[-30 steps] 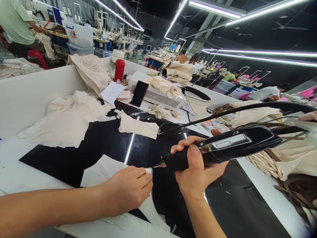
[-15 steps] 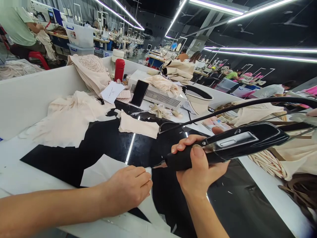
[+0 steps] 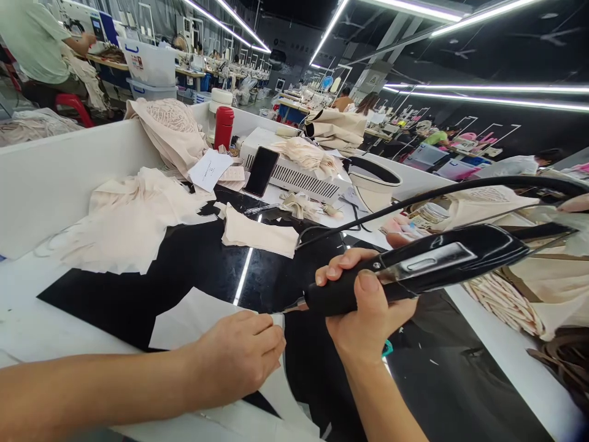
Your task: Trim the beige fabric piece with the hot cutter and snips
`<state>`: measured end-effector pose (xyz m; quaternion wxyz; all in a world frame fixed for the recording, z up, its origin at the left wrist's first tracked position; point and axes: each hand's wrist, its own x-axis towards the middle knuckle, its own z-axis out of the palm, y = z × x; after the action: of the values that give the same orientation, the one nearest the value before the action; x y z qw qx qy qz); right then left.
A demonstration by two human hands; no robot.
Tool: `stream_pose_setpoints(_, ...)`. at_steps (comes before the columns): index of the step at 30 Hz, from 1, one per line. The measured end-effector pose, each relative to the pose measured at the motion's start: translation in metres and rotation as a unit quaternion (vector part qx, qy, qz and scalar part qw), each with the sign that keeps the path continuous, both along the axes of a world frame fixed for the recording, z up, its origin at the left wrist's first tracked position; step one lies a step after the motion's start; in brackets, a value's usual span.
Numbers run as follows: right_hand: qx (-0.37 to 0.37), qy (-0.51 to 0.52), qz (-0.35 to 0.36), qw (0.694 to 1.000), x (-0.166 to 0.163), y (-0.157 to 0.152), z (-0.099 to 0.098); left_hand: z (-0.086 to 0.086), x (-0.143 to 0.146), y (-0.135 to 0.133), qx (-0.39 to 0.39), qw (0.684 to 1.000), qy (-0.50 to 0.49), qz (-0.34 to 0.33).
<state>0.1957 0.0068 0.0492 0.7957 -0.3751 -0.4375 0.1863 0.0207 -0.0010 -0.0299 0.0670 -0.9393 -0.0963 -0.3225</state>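
Observation:
My right hand (image 3: 368,301) is wrapped round a black corded power tool (image 3: 427,258) with a silver panel and a narrow metal tip pointing left. The tip meets, or nearly meets, the edge of a small folded white piece (image 3: 278,320). That piece is pinched in the closed fingers of my left hand (image 3: 243,353), which hide most of it. Under and around my left hand lies a pale, curved flat piece (image 3: 184,319), on a glossy black sheet (image 3: 221,276). I cannot tell whether it joins the pinched piece.
A stack of cream fabric (image 3: 260,232) lies behind my hands, and a pale fabric heap (image 3: 133,215) spreads to the left. A phone (image 3: 261,172) leans near a red bottle (image 3: 224,127). The tool's black cable (image 3: 460,187) arches rightward. A person (image 3: 39,49) sits at far left.
Both hands keep nearly the same grip and position. The tool has shifted slightly left. A bit of teal now shows beside my right wrist, and the view has moved a little.

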Motion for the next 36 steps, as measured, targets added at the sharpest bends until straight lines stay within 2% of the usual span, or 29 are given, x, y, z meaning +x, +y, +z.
stream_pose_setpoints(10,-0.001,0.004,0.028,1.0,0.0,-0.005,0.002,0.002,0.0,0.0,-0.019,0.999,-0.034,0.0)
stream_pose_setpoints(20,-0.002,-0.01,0.02,1.0,-0.002,-0.005,0.001,0.001,-0.001,0.0,-0.023,1.0,-0.01,0.004)
stream_pose_setpoints(24,0.002,-0.017,0.029,0.999,-0.003,-0.006,0.001,-0.004,-0.003,-0.003,-0.047,0.999,0.006,0.014)
stream_pose_setpoints(29,0.004,-0.029,0.031,0.999,-0.003,-0.007,0.002,-0.012,-0.006,-0.006,-0.039,0.998,0.044,0.019)
stream_pose_setpoints(36,0.008,-0.031,0.034,0.999,-0.004,-0.007,0.003,-0.009,-0.005,-0.006,-0.03,0.999,0.007,0.022)
